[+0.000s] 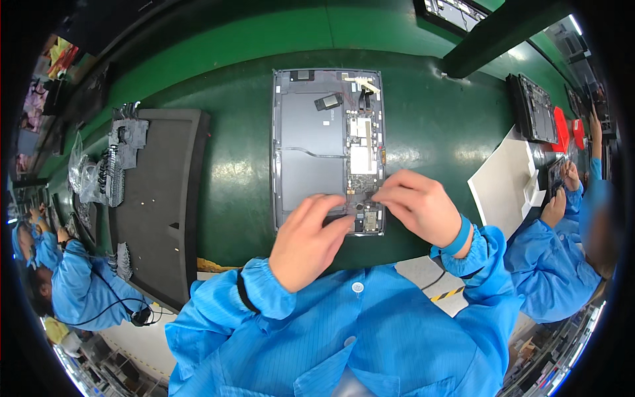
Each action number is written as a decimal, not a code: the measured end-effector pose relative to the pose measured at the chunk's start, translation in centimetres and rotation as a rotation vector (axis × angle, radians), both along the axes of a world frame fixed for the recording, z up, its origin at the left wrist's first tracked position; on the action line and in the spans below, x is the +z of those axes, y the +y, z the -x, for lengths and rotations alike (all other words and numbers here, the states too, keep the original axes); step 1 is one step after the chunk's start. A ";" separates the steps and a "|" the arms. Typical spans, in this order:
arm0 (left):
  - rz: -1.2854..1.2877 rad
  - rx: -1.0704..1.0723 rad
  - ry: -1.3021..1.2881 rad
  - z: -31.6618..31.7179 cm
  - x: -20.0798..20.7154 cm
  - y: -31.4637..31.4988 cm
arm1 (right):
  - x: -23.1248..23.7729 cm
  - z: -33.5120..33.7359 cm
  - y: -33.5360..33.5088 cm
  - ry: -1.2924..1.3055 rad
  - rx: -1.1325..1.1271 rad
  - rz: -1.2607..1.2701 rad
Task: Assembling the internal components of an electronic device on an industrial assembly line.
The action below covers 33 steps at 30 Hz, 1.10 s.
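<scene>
An opened tablet-like device (311,126) lies upright in front of me on the green table, its long circuit board (362,149) running down the right side. My left hand (309,237) rests over its lower part, thumb and forefinger apart, their tips at the board's lower end. From the right, my right hand (421,206) reaches to the board's edge with its fingertips drawn together. Whatever they pinch is too small to make out. A small black speaker-like module (328,101) sits loose and tilted in the upper housing. Pale strips (362,82) lie at the top right corner.
To the left stands a large black foam-lined tray (155,205) with grey parts (129,142) and clear plastic bags (86,169). A white panel (499,182) and stacked devices (532,109) are at right. A dark post (503,33) rises behind. Co-workers in blue sit on both sides.
</scene>
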<state>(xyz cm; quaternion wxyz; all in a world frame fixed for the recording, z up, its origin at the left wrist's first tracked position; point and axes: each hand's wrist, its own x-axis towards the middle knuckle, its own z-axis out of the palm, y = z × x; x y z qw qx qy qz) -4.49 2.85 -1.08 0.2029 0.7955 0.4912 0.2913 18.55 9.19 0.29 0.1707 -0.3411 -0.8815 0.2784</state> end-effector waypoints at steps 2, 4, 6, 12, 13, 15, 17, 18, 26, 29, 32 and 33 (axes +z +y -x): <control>0.018 0.063 -0.080 1.8 0.6 0.3 | -0.2 -0.4 -0.3 0.231 -0.300 0.083; 0.007 0.259 -0.158 4.3 0.4 1.0 | -2.0 -1.3 -0.7 0.363 -0.584 0.197; 0.099 0.561 -0.270 5.5 -0.9 1.3 | -1.9 -1.0 -0.1 0.325 -0.722 0.441; 0.329 0.357 -0.186 4.8 -2.1 -0.1 | -3.5 1.0 -0.4 0.256 -0.516 0.275; 0.333 0.359 -0.256 4.8 -2.1 -0.7 | -3.7 0.5 -0.4 0.226 -0.531 0.375; 0.231 0.409 -0.253 5.8 -0.9 -1.6 | -3.8 -0.5 0.1 0.257 -0.557 0.583; 0.162 0.440 -0.112 9.0 1.5 -1.5 | -3.8 -0.5 0.7 0.413 -0.582 0.738; 0.121 0.428 0.024 11.0 2.8 -1.3 | -3.9 -0.6 0.9 0.415 -0.558 0.737; -0.096 0.857 0.138 28.4 1.0 4.9 | -4.3 -0.5 1.3 0.414 -0.558 0.730; -0.166 0.850 0.430 28.1 -0.4 7.2 | -4.8 -1.1 1.5 0.454 -0.550 0.743; -0.115 0.812 0.665 27.1 -1.4 8.0 | -4.9 -1.6 1.3 0.483 -0.574 0.769; -0.176 0.826 0.692 26.9 -1.7 8.2 | -4.8 -1.8 1.4 0.493 -0.569 0.769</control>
